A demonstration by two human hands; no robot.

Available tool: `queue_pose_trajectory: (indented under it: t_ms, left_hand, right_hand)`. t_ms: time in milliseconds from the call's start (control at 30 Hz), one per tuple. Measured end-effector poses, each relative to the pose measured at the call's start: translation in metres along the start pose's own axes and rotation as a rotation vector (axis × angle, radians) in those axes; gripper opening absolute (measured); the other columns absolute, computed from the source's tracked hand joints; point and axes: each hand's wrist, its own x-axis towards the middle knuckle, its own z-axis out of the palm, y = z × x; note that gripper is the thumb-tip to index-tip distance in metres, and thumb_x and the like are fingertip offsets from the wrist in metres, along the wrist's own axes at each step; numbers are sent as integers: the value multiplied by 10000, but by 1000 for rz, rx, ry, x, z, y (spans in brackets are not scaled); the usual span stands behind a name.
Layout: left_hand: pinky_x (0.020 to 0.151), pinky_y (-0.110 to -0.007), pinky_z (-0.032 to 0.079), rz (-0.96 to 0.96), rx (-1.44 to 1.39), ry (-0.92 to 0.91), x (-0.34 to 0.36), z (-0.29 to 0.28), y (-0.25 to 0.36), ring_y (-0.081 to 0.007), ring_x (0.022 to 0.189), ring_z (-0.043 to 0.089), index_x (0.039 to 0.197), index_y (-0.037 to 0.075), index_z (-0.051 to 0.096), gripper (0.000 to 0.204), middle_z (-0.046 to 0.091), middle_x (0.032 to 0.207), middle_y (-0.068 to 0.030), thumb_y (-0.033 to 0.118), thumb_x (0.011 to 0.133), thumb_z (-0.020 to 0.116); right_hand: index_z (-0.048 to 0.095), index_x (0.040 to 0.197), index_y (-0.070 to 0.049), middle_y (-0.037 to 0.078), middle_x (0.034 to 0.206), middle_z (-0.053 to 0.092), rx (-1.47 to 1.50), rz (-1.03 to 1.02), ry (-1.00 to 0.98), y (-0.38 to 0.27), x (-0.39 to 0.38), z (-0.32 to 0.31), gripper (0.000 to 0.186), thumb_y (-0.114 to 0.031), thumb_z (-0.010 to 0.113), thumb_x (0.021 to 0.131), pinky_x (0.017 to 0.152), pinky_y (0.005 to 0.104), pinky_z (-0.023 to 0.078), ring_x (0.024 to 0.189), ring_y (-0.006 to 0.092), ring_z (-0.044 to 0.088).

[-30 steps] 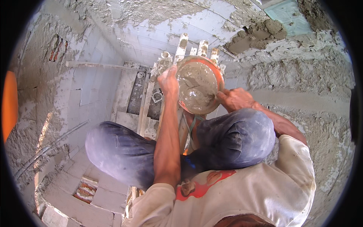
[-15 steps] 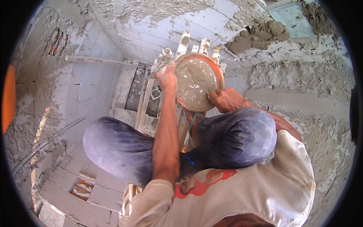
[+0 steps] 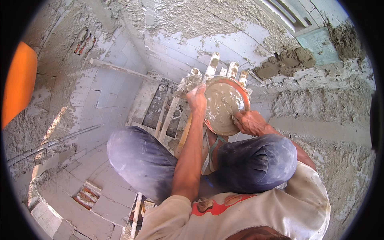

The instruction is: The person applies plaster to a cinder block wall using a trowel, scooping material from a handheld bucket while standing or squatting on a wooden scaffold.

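Rough grey walls; orange-rimmed mortar basin

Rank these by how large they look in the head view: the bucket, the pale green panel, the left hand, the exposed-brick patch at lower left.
Largest to smallest:
1. Bucket
2. Pale green panel
3. Left hand and exposed-brick patch: too alike to rank.

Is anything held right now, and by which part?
The left hand holds the orange mortar bucket by its left rim. The right hand is at the bucket's right rim; what it grips there cannot be told.
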Motion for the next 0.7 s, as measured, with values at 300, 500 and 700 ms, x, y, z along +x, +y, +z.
queue_pose_trajectory:
  t_ms: [300, 500, 700]
  left_hand:
    - [727, -328, 463, 62, 37, -6, -2, -2, -6, -146, 745, 560, 930, -117, 705, 335, 665, 779, -65, 214, 914, 652]
    - [714, -324, 458, -9, 42, -39, -7, 7, 3, -143, 736, 541, 903, -115, 702, 332, 636, 771, -41, 214, 915, 655]
    - [854, -302, 489, -22, 6, -47, -2, 2, 0, -173, 897, 634, 1089, -131, 698, 377, 717, 968, -116, 195, 905, 660]
  right_hand:
    - [645, 965, -38, 134, 769, 662, -477, 120, 109, 14, -24, -115, 139, -144, 622, 879, 548, 386, 565, 648, 279, 700]
    - [705, 845, -24, 172, 845, 718, -503, 62, -300, 32, 18, -98, 127, -123, 636, 807, 605, 422, 583, 716, 308, 725]
    - [729, 952, -12, 141, 897, 739, 25, -3, -515, 64, 35, -73, 222, -192, 654, 844, 645, 439, 559, 788, 338, 716]
